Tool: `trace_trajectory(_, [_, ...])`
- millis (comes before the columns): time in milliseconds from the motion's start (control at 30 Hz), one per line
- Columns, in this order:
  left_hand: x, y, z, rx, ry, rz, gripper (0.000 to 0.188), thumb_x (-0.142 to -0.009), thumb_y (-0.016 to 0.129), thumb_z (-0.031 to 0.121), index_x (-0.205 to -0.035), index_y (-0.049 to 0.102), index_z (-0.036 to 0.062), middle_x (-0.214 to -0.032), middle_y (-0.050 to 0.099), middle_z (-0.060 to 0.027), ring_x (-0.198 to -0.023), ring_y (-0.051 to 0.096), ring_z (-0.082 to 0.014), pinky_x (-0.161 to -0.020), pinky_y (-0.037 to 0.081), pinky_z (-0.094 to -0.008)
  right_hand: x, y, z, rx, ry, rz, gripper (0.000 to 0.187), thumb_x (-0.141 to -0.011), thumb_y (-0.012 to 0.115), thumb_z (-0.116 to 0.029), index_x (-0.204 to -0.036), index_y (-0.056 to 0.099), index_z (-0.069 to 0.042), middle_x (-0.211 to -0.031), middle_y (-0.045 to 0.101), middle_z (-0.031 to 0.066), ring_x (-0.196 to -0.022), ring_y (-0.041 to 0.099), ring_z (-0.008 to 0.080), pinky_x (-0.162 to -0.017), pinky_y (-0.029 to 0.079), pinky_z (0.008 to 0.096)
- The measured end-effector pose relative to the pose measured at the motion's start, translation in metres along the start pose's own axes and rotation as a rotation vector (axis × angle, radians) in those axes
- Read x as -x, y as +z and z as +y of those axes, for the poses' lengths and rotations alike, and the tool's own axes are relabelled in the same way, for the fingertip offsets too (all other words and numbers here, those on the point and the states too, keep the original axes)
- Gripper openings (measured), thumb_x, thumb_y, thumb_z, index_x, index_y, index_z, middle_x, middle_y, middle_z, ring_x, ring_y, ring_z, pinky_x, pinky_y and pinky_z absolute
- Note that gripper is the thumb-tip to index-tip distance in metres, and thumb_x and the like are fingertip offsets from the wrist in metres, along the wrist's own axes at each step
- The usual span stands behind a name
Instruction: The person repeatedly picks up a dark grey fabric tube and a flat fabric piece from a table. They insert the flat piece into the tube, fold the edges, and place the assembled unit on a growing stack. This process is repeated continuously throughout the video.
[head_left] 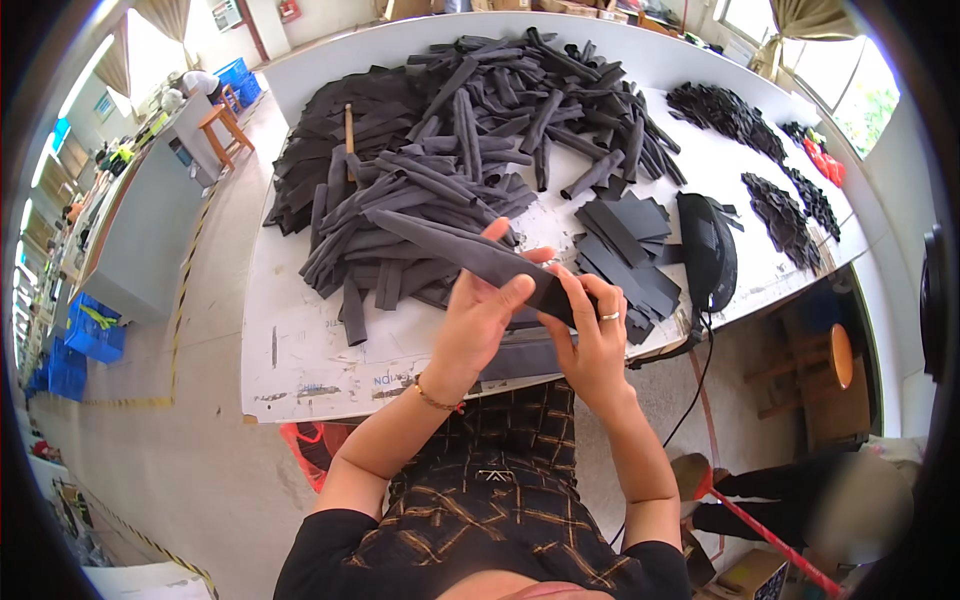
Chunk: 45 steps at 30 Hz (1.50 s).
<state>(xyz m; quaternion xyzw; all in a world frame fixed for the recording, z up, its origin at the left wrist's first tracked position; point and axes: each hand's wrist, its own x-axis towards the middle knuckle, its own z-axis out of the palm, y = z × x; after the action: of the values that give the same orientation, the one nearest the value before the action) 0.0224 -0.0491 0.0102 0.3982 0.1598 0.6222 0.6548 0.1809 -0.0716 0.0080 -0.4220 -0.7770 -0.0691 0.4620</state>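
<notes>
A long dark grey fabric sleeve (440, 244) slants up and left from my hands, over the near side of a pile of similar sleeves. My left hand (472, 328) grips it from below, the thumb pressed on its face and the index finger raised. At the sleeve's right end, my right hand (592, 345) pinches a darker, flat-looking part; whether this is a separate piece cannot be made out. The heap of grey fabric sleeves (465, 140) spreads behind my hands. To their right lie flat dark rectangular pieces (622, 225), loosely stacked.
The white table (290, 350) carries a wooden stick (349, 128), a black rounded device (705, 250) with a cable, and smaller dark piles (725, 115) at right. A stool (841, 356) stands right of it. At lower right, a person's legs (770, 500) are beside a red pole (775, 545).
</notes>
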Motion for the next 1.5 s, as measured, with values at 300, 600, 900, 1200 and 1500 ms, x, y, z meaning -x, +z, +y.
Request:
trace_trajectory(300, [0.0,-0.007,-0.02,0.106,-0.02,0.091,0.017,-0.104,0.05,0.021,-0.108,0.055,0.0054,-0.1,0.069,-0.0135,-0.118,0.06,-0.0338,-0.102,0.046,-0.048,0.008,0.041,-0.016,-0.142,0.008,0.086,0.04,-0.076,0.078,0.0,-0.109,0.057,-0.001,-0.115,0.056,0.0177,-0.103,0.058,0.0361,-0.084,0.05,0.0417])
trace_trajectory(600, [0.006,-0.011,-0.022,0.066,0.113,0.149,0.016,-0.103,0.051,0.021,-0.101,0.055,0.0059,-0.098,0.071,-0.0181,-0.112,0.064,-0.0372,-0.101,0.047,-0.0494,0.022,0.042,-0.012,-0.201,-0.013,-0.045,0.031,-0.074,0.073,0.002,-0.102,0.06,-0.001,-0.108,0.056,0.0179,-0.09,0.057,0.0346,-0.073,0.048,0.0425])
trace_trajectory(900, [0.014,-0.01,-0.016,0.037,0.08,0.204,0.021,-0.103,0.05,0.023,-0.096,0.057,0.0043,-0.102,0.071,-0.0178,-0.116,0.062,-0.034,-0.101,0.047,-0.0468,0.007,0.053,-0.027,-0.204,-0.043,-0.022,0.032,-0.074,0.072,0.004,-0.103,0.059,-0.002,-0.109,0.057,0.0173,-0.094,0.059,0.0364,-0.075,0.05,0.0443])
trace_trajectory(1200, [0.014,-0.005,-0.013,0.093,0.17,0.149,0.02,-0.103,0.051,0.023,-0.099,0.056,0.0042,-0.102,0.071,-0.0179,-0.117,0.061,-0.0341,-0.102,0.046,-0.0458,0.013,0.036,-0.017,-0.248,-0.056,-0.053,0.023,-0.076,0.073,0.004,-0.096,0.063,-0.002,-0.102,0.059,0.0153,-0.086,0.062,0.0341,-0.066,0.051,0.0405])
trace_trajectory(1500, [0.018,-0.023,-0.025,0.173,-0.034,0.231,0.024,-0.103,0.05,0.026,-0.108,0.059,0.0035,-0.111,0.069,-0.0203,-0.112,0.063,-0.0308,-0.098,0.05,-0.0431,0.006,0.029,-0.016,-0.148,-0.099,-0.245,0.036,-0.077,0.074,-0.002,-0.107,0.055,-0.003,-0.107,0.056,0.0156,-0.091,0.059,0.0334,-0.073,0.051,0.0421])
